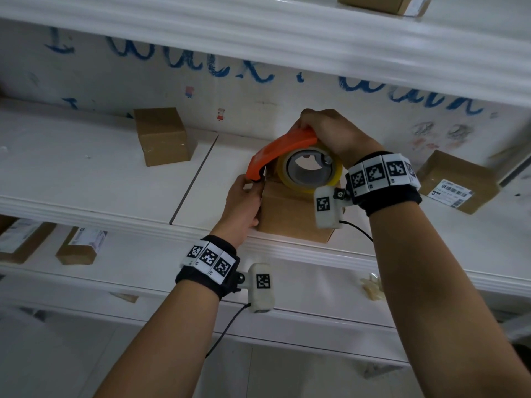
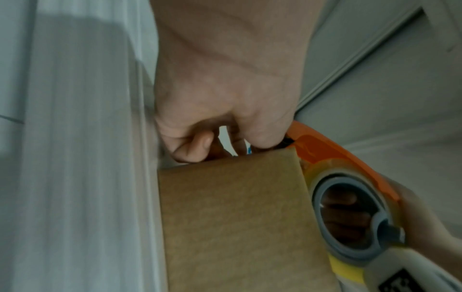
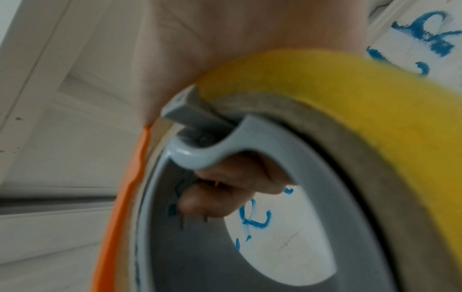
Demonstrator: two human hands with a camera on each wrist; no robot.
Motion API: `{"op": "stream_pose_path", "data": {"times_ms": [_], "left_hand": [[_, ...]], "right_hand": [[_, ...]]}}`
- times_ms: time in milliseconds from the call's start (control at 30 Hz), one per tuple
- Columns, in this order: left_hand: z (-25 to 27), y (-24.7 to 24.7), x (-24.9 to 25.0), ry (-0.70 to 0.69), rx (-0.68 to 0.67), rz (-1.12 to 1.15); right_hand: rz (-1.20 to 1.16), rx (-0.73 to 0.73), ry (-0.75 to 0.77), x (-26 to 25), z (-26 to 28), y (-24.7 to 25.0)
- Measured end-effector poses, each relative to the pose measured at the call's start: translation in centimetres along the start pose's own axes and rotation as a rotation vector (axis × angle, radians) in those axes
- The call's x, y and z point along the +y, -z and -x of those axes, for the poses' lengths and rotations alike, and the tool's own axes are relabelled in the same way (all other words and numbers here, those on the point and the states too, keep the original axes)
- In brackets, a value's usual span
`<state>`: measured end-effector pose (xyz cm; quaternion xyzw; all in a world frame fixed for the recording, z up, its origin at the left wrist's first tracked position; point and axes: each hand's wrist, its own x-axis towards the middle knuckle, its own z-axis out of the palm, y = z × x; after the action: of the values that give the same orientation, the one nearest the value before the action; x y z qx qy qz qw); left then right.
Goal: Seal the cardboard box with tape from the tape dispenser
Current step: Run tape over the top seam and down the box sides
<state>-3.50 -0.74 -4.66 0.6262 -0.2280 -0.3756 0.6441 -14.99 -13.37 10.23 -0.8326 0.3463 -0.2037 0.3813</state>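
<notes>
A small cardboard box [image 1: 290, 216] stands at the front edge of a white shelf [image 1: 86, 173]. On its top sits an orange tape dispenser [image 1: 284, 146] with a yellow tape roll [image 1: 311, 170]. My right hand [image 1: 327, 133] grips the dispenser from above, and its fingers [image 3: 237, 189] curl inside the grey core [image 3: 225, 146]. At the box's left side, my left hand [image 1: 250, 196] holds the box, thumb by the dispenser's front tip. The left wrist view shows the left hand's fingers [image 2: 197, 144] curled at the top edge of the box [image 2: 237, 217], beside the dispenser [image 2: 332, 158].
More cardboard boxes stand on the same shelf at back left [image 1: 163, 136] and at the right [image 1: 457, 182]. Others lie on the shelf below [image 1: 77, 245]. The back wall [image 1: 201, 90] carries blue writing. A shelf overhangs above [image 1: 258, 27].
</notes>
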Motion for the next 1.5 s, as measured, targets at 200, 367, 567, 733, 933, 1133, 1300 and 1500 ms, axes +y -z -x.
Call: {"op": "stream_pose_path", "data": {"times_ms": [200, 367, 567, 733, 933, 1133, 1300, 1500], "left_hand": [[0.6, -0.9, -0.2, -0.216, 0.158, -0.002], [1.0, -0.8, -0.9, -0.321, 0.194, -0.065], [2.7, -0.8, -1.5, -0.315, 0.026, -0.055], [3.2, -1.6, -2.0, -0.241, -0.108, 0.084], [3.5, -2.4, -2.0, -0.232, -0.113, 0.111], [3.6, -2.3, -1.8, -0.239, -0.096, 0.106], [3.2, -2.1, -2.1, -0.238, -0.087, 0.064], [2.9, -2.0, -2.2, -0.221, -0.102, -0.018]], "right_hand": [[-0.017, -0.001, -0.006, -0.1, 0.2, 0.0], [-0.020, 0.002, -0.010, -0.3, 0.5, 0.0], [-0.012, -0.004, -0.018, -0.4, 0.5, -0.1], [-0.003, 0.005, -0.020, -0.5, 0.6, -0.1], [-0.001, 0.010, -0.027, -0.6, 0.9, -0.1], [0.013, 0.020, -0.021, -0.6, 0.7, -0.2], [0.018, 0.021, -0.012, -0.4, 0.6, -0.2], [-0.018, 0.022, -0.011, -0.1, 0.4, -0.1]]}}
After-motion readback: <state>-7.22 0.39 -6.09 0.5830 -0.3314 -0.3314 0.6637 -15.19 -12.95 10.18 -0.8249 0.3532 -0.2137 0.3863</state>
